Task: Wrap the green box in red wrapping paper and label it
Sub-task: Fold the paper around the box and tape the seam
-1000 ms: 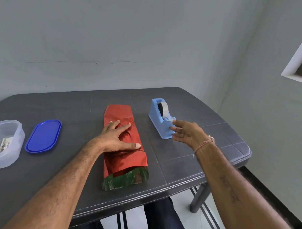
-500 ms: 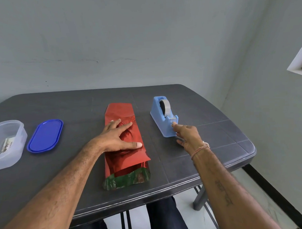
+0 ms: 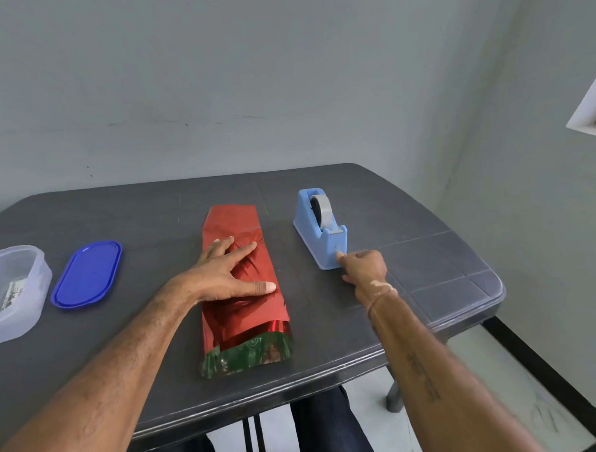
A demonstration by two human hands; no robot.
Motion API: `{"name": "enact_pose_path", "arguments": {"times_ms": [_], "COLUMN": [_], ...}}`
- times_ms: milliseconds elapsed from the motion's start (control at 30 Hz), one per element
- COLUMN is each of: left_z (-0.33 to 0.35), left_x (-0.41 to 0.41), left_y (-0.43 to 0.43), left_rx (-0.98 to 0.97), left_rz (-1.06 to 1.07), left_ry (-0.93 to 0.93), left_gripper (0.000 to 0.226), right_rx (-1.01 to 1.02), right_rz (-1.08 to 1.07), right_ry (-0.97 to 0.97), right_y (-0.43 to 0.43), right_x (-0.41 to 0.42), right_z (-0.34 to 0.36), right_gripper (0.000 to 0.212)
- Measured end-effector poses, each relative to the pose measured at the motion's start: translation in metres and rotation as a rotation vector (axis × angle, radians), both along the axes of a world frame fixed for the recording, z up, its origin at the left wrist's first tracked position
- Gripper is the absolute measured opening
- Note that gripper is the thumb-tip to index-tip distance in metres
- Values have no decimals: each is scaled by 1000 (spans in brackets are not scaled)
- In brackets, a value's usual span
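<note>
Nearest the table edge, the box shows green at the open end of the paper; it lies lengthwise mid-table. The foil looks slick and springy, likely to unroll, so it wants pressing on top along the seam. The left hand lies there, fingers spread flat. Farther right, the right hand curls at the dispenser; whether it pinches tape, I can't tell.

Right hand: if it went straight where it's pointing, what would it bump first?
The near end of the blue tape dispenser. The right hand looks nearly touching it; contact is hard to judge.
</note>
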State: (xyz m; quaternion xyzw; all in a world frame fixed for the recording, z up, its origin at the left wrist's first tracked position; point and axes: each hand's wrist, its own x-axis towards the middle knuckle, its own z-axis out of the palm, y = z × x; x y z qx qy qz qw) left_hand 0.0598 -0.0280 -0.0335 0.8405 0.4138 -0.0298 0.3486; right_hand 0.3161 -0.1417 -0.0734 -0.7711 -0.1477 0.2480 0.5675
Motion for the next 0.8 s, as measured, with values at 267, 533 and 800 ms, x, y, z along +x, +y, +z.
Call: {"name": "enact_pose_path", "arguments": {"times_ms": [267,533,800], "left_z": [4,7,7], "left_x": [1,1,4], "left_y": [-5,-4,-4], "left_rx": [14,9,4], "left_rz": [13,11,12], "left_ry": [7,37,74], "left_gripper": [122,123,135], "right_rx": [103,50,-219], "right_rz": [294,902,1214], "right_ry": [83,31,-393], "right_y": [-23,-19,18], "right_x": [-3,-32,-44], "right_z": [-1,31,80], "right_gripper": [16,25,44]}}
